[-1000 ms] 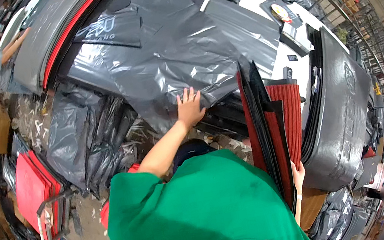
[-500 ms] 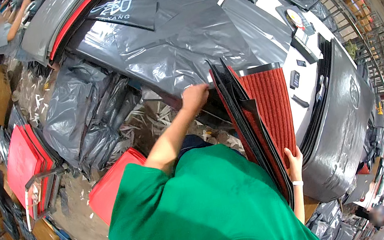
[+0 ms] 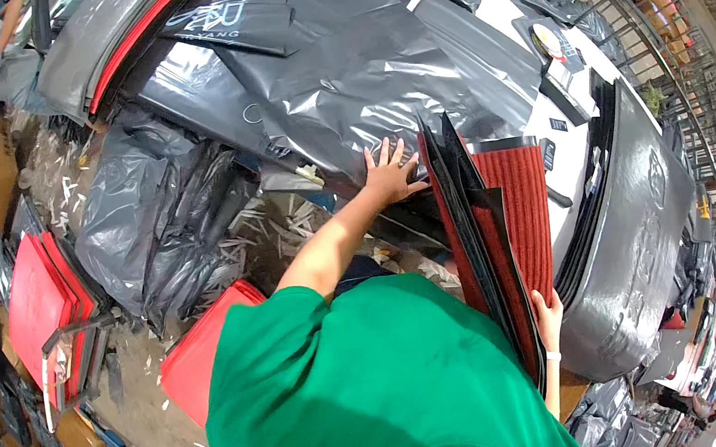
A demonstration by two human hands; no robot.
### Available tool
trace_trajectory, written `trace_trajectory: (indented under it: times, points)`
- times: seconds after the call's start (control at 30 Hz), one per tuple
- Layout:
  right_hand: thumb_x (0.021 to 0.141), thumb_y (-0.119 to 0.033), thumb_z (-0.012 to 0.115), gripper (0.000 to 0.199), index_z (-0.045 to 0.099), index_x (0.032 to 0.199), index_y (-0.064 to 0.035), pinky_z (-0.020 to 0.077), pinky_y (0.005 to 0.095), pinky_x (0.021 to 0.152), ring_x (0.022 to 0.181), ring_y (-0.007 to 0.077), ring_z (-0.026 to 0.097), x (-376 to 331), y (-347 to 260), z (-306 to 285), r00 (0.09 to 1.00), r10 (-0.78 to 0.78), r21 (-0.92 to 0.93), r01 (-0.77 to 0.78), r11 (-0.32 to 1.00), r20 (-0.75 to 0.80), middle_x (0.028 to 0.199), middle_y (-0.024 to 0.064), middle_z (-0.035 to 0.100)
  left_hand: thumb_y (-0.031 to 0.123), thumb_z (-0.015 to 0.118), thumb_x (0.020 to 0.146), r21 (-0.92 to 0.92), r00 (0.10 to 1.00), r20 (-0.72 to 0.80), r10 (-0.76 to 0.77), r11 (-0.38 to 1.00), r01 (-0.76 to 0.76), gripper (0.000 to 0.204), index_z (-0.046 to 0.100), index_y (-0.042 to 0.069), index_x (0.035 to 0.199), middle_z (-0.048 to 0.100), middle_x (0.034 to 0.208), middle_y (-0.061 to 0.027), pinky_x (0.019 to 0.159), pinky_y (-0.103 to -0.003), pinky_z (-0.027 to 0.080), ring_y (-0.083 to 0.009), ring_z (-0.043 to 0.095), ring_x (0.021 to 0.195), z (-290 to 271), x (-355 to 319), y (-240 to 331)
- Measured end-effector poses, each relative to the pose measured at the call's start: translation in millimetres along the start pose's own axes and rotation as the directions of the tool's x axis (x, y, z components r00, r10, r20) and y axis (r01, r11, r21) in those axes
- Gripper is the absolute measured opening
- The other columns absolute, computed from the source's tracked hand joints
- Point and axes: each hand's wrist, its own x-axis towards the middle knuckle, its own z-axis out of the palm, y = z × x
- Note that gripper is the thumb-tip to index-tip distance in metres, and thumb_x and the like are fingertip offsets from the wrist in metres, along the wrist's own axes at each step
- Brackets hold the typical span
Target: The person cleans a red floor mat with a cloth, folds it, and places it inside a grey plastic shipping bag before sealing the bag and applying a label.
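My left hand (image 3: 389,173) lies with fingers spread on the near edge of a black plastic bag (image 3: 357,97), which covers much of the table and is wrinkled and shiny. Several folded floor mats (image 3: 516,217), red and ribbed on one face with black backing and edges, stand upright against my right side. My right hand (image 3: 548,317) grips their right edge low down, its thumb and fingers partly showing. The mats' upper ends reach close to my left hand, beside the bag. Their lower ends are hidden by my green shirt.
To the right, a stack of black mats (image 3: 629,218) curves over the table edge. Red mats (image 3: 38,302) stand at the left, and a red stack (image 3: 209,345) is beside me. Black plastic bags (image 3: 160,217) hang at the table's left side. Scraps litter the floor. Another person (image 3: 0,65) is at upper left.
My left hand has gone from a closed fist to spread fingers and moved slightly right. The black bag's wrinkles have shifted. The held mats have moved a little right and nearer.
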Motion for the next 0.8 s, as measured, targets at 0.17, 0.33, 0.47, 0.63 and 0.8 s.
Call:
trace_trajectory:
  times: [0.17, 0.33, 0.47, 0.63, 0.8]
  points:
    - [0.082, -0.012, 0.063, 0.033, 0.054, 0.109, 0.0044, 0.0433, 0.0269, 0.082, 0.09, 0.0153, 0.056, 0, -8, -6, 0.998, 0.05, -0.042, -0.049, 0.998, 0.028, 0.102, 0.0081, 0.061, 0.067, 0.026, 0.086, -0.761, 0.986, 0.152, 0.071, 0.645, 0.071, 0.069, 0.043, 0.018, 0.131, 0.041, 0.136, -0.0112, 0.106, -0.053, 0.013, -0.0248, 0.032, 0.129, -39, 55, -52]
    - [0.083, -0.012, 0.062, 0.034, 0.054, 0.111, 0.0035, 0.0431, 0.027, 0.083, 0.091, 0.0156, 0.056, -16, 9, -16, 0.997, 0.056, 0.003, -0.055, 0.998, -0.046, 0.104, 0.0079, 0.061, 0.004, 0.054, 0.082, -0.41, 0.271, -0.912, -0.309, 0.723, -0.556, 0.026, 0.059, 0.002, 0.108, 0.06, 0.106, -0.0104, 0.088, -0.032, 0.042, -0.024, 0.055, 0.1, -147, -33, -65]
    - [0.083, -0.013, 0.062, 0.035, 0.053, 0.112, 0.0044, 0.0428, 0.0269, 0.082, 0.091, 0.0155, 0.056, -1, 8, -17, 0.999, 0.045, -0.014, -0.044, 0.999, 0.023, 0.104, 0.0083, 0.061, 0.025, 0.068, 0.078, -0.914, 0.477, -0.401, -0.782, 0.308, -0.264, 0.081, 0.019, 0.001, 0.139, 0.04, 0.128, -0.0203, 0.1, -0.039, 0.03, -0.0302, 0.037, 0.12, -70, -50, -128]
    - [0.081, -0.015, 0.065, 0.038, 0.053, 0.112, 0.0047, 0.043, 0.0269, 0.082, 0.092, 0.0162, 0.056, 17, 9, -15, 0.996, 0.025, 0.059, -0.03, 0.998, 0.087, 0.105, 0.0088, 0.06, 0.02, 0.069, 0.076, -0.825, 0.665, -0.53, -0.526, 0.5, -0.262, 0.087, 0.013, 0.003, 0.141, 0.033, 0.137, -0.0204, 0.1, -0.035, 0.032, -0.0281, 0.041, 0.121, -7, -62, -85]
    - [0.085, -0.011, 0.06, 0.034, 0.052, 0.112, 0.0058, 0.0463, 0.0268, 0.079, 0.088, 0.0155, 0.059, 35, 26, -20, 0.997, -0.016, 0.006, 0.016, 1.0, 0.078, 0.103, 0.0097, 0.061, 0.012, 0.06, 0.081, -0.675, 0.575, -0.486, -0.657, 0.701, 0.23, 0.08, 0.011, 0.02, 0.143, 0.052, 0.119, -0.0223, 0.077, -0.039, 0.048, -0.0377, 0.057, 0.099, -16, -101, -65]
